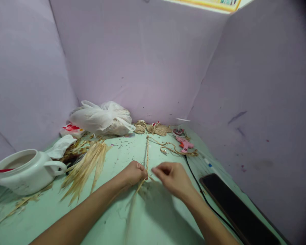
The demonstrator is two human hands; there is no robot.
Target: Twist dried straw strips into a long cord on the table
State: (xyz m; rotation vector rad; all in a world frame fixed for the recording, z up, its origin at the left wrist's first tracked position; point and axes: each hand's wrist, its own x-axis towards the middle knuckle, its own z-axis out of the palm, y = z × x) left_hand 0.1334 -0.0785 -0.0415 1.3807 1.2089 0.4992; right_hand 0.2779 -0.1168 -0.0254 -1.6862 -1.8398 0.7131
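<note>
A thin braid of dried straw-like fibre (pixel 147 153) runs away from me along the middle of the table. Its near end is pinched in my left hand (pixel 135 172), fingers closed. Loose pale strands (pixel 136 195) trail from there toward me, blurred at the near end. Just to the right, my right hand (pixel 171 175) has its fingers curled and thumb against the forefinger. Whatever those fingertips hold, if anything, is too small to make out. A bundle of flat dried strips (pixel 88 168) lies left of my left hand.
On the left stands a white handled pot (pixel 28 180). Behind are a white plastic bag (pixel 104 117) and woven straw pieces (pixel 159 129). At right lie a pink glue gun (pixel 185 144), its black cord (pixel 197 182), a marker (pixel 208 164) and a dark phone-like slab (pixel 234 207).
</note>
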